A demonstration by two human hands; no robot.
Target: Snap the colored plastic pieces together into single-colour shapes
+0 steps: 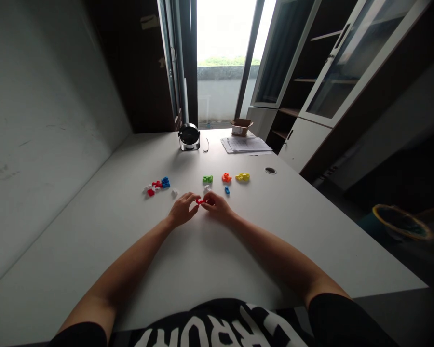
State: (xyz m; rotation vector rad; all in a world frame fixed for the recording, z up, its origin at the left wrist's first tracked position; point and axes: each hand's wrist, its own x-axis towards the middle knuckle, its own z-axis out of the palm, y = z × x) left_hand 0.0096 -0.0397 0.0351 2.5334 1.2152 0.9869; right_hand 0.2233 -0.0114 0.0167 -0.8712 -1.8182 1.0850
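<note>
Over the middle of the white table (217, 260), a small red plastic piece (201, 201) is pinched between my two hands. My left hand (183, 209) has thumb and fingertips at its left end. On its right end are the fingers of my right hand (217, 206). Just beyond the right fingers sits a white piece (207, 188), partly covered by them. Another white piece (174, 193) lies near the left fingers. To the left is a loose cluster with a blue piece (165, 182) and a red piece (151, 192), plus some white ones.
Farther right lie green (207, 179), orange (226, 178), yellow (242, 177) and small blue pieces (227, 190). A round black device (189, 137), papers (245, 144) and an open cardboard box (241, 127) stand at the back. A cable hole (270, 170) is at right.
</note>
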